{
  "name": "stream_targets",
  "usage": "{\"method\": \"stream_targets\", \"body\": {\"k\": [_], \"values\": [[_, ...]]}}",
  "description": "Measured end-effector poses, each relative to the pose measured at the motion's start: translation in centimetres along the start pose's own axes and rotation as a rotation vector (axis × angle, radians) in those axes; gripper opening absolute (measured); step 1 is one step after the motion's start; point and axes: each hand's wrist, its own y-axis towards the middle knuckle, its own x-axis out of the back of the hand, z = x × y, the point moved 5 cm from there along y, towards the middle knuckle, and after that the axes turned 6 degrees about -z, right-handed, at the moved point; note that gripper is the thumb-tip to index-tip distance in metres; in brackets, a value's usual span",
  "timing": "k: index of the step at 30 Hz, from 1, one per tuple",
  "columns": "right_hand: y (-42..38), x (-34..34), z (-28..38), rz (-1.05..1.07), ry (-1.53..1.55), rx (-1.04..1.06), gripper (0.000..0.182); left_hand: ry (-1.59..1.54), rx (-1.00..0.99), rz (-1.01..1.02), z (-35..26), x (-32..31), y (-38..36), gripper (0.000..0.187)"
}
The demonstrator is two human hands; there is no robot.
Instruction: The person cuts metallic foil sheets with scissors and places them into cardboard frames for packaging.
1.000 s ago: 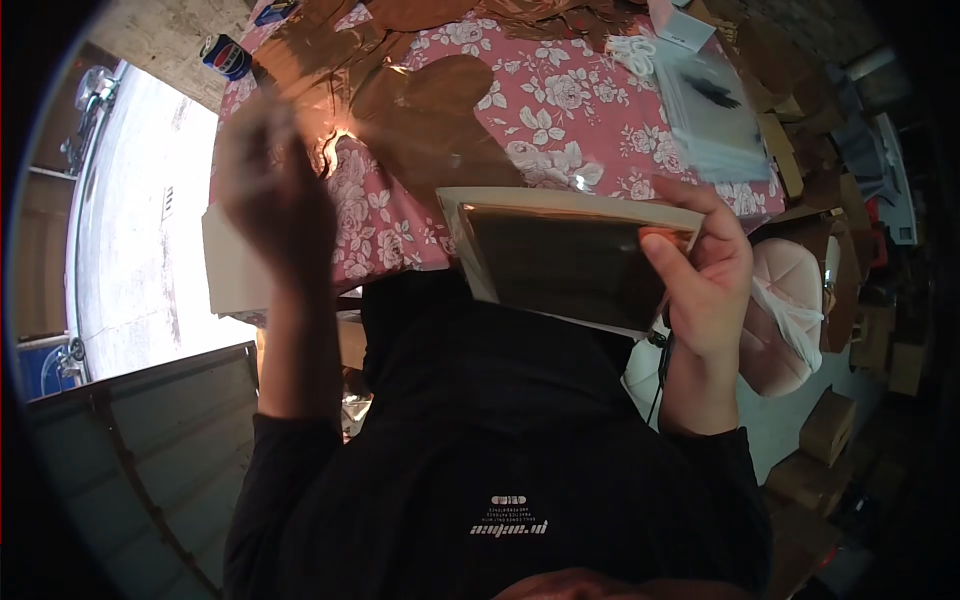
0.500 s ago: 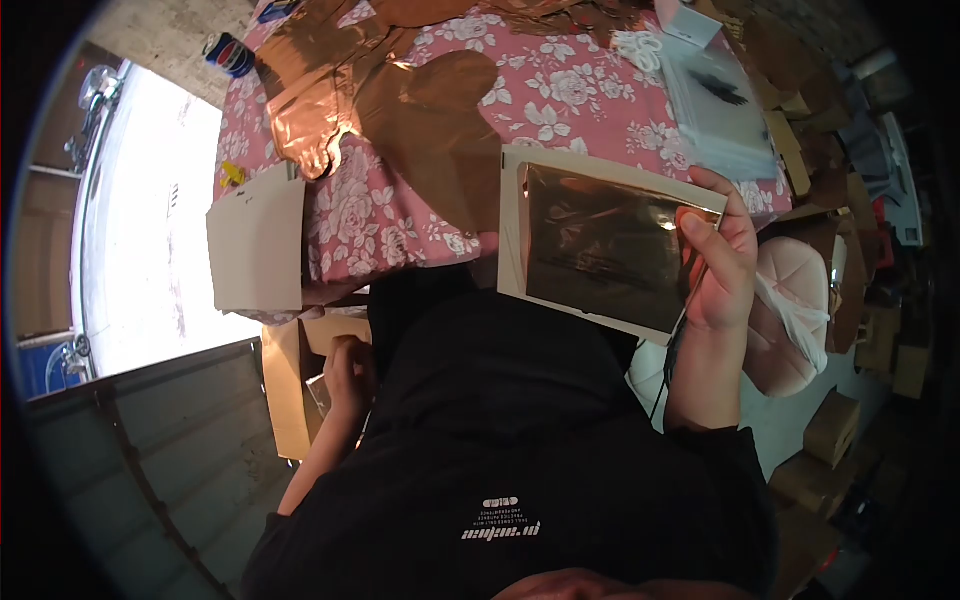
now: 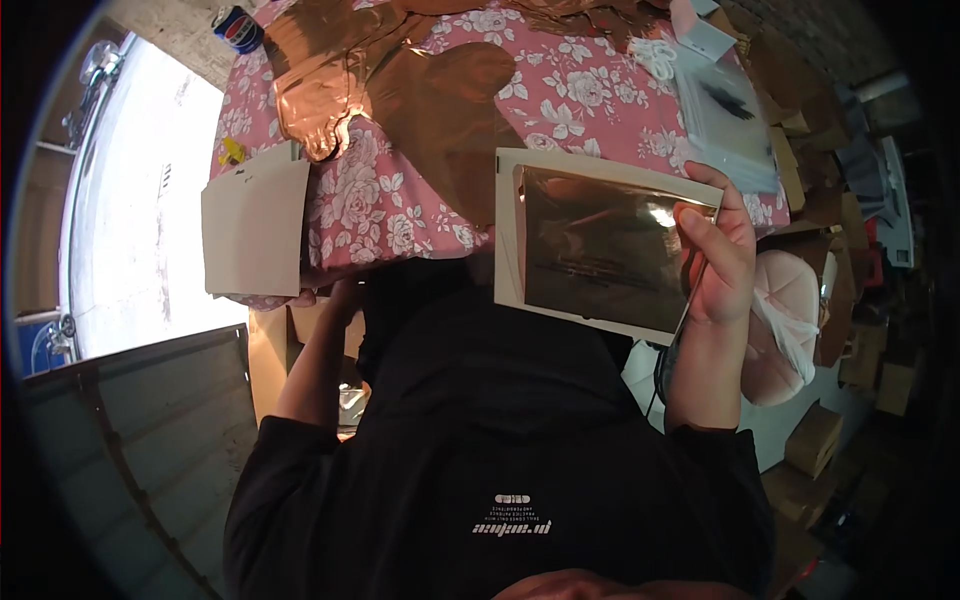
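Note:
My right hand [image 3: 722,255] is closed on the right side of a pale card [image 3: 509,225], thumb on top. Over the card lies a glossy brown film sheet [image 3: 600,250], its surface catching light. My left hand [image 3: 343,297] is at the table's near edge, close to the lower right corner of a stack of pale cards [image 3: 255,225]. It is dark and partly hidden there, so its fingers are hard to make out. Below my left forearm stands an open cardboard box [image 3: 268,365], with something shiny [image 3: 352,405] beside the arm.
Brown shiny film pieces [image 3: 400,110] spread over the pink floral tablecloth [image 3: 570,95]. A blue can [image 3: 238,30] stands at the far left, clear plastic bags [image 3: 720,125] and a white box [image 3: 702,35] at the right. A wrapped pale bundle [image 3: 785,325] sits beside my right arm.
My left hand has risen from the cardboard box to the table edge by the card stack. My right hand keeps its hold on the card and film, almost unmoved.

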Motion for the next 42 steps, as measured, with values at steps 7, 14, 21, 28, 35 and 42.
{"method": "stream_targets", "body": {"k": [7,14,21,28,35,42], "values": [[-1.0,0.3,-2.9,0.011,0.186,-0.121,0.042,1.167,-0.619,-0.023,-7.5,-3.9,-11.1,0.035],[-1.7,-1.4,-5.6,0.066,0.222,-0.218,0.039,1.041,-0.41,-0.138,-20.4,-11.2,-21.8,0.034],[-2.0,-4.6,-7.6,0.148,0.267,-0.316,0.043,-0.18,-0.573,0.311,-31.5,-24.4,-30.6,0.041],[-0.6,-4.1,-7.8,0.182,0.084,-0.336,0.041,-0.26,-0.378,0.372,-33.8,-28.5,-27.1,0.034],[0.5,-2.5,-7.0,0.214,-0.112,-0.244,0.033,-0.074,-0.474,0.458,-35.5,-27.7,-27.0,0.033],[0.2,-1.4,-6.0,0.27,-0.263,-0.04,0.02,-0.04,-0.594,0.484,-34.8,-27.4,-26.2,0.031]]}}
